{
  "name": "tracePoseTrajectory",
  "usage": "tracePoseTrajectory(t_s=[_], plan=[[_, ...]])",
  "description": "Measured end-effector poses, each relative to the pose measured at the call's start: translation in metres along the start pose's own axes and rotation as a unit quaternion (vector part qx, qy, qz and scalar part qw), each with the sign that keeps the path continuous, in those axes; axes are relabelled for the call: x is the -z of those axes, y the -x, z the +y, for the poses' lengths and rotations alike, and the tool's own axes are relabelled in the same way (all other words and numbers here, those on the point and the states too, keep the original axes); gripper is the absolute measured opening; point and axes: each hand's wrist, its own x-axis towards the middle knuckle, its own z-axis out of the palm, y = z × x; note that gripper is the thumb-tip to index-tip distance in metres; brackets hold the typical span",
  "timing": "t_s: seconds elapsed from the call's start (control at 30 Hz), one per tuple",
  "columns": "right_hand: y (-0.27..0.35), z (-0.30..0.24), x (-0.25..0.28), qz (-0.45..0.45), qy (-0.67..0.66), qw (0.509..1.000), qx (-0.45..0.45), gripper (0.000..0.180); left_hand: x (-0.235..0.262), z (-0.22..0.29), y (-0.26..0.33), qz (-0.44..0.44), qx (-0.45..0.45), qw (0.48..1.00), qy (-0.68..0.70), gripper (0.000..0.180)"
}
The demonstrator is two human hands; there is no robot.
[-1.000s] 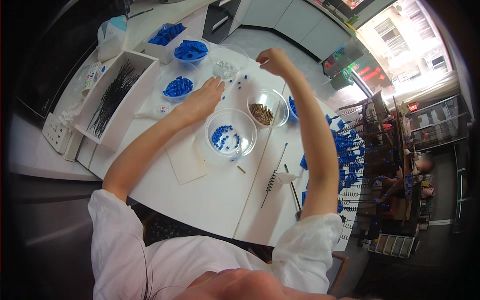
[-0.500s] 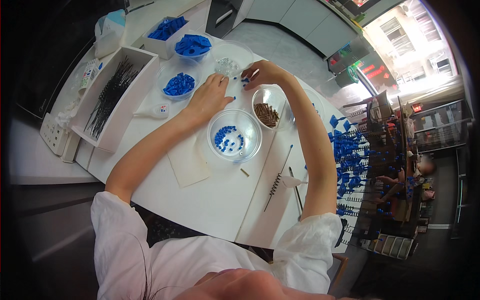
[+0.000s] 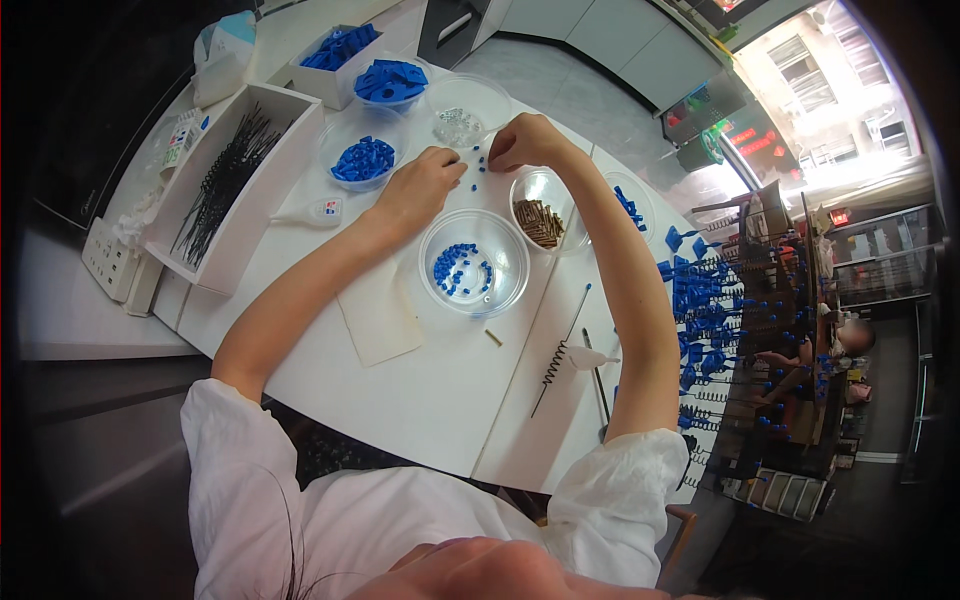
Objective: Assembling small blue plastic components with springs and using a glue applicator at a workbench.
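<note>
Several tiny blue beads [image 3: 478, 166] lie loose on the white table between my two hands, at the far side of a clear round bowl [image 3: 475, 308] with more such beads inside. My left hand [image 3: 422, 188] rests on the table left of them, fingers curled in and thumb against the fingertips. Anything in that grip is too small to make out. Just right of the loose beads, my right hand [image 3: 526, 143] points down with its fingertips pressed together at the table. What they pinch, if anything, is hidden.
Beyond my hands stand tubs of clear bits [image 3: 457, 126], blue parts [image 3: 362, 160] and blue plates [image 3: 391, 82]. Brown pins [image 3: 540, 222] fill a bowl by my right forearm. A white box [image 3: 222, 250] holds black rods. A coiled rod [image 3: 552, 366] and a glue bottle [image 3: 318, 213] lie on the table.
My left fingers have drawn in from a flatter, spread pose. My right fingers, spread before, have come together near the table, and the loose beads between the hands show more plainly.
</note>
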Motion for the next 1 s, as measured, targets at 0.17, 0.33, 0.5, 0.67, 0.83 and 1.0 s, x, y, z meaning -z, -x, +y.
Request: tracePoseTrajectory(t_s=[0.17, 0.33, 0.5, 0.67, 0.83, 1.0], plan=[[-0.001, -0.004, 0.002, -0.007, 0.045, 0.999, -0.025, 0.017, 0.019, 0.007, -0.008, -0.098, -0.016, 0.993, -0.066, 0.015], [0.002, 0.001, 0.007, 0.013, 0.063, 0.997, -0.036, 0.018, 0.02, 0.0, -0.013, -0.096, -0.002, 0.995, 0.018, 0.011], [-0.001, 0.011, 0.006, 0.037, 0.123, 0.991, -0.025, 0.021, 0.06, 0.023, -0.023, -0.075, 0.058, 0.981, 0.169, 0.011], [-0.001, 0.017, 0.003, 0.065, 0.186, 0.98, 0.005, 0.019, 0.089, 0.052, -0.023, -0.202, 0.04, 0.954, 0.218, 0.013], [0.012, -0.008, 0.024, 0.049, 0.103, 0.991, -0.071, 0.019, 0.048, 0.005, -0.021, -0.081, 0.032, 0.988, 0.129, 0.016], [0.053, -0.049, 0.045, -0.042, -0.021, 0.999, 0.002, 0.02, 0.016, -0.009, -0.016, -0.141, -0.025, 0.986, -0.087, 0.01]])
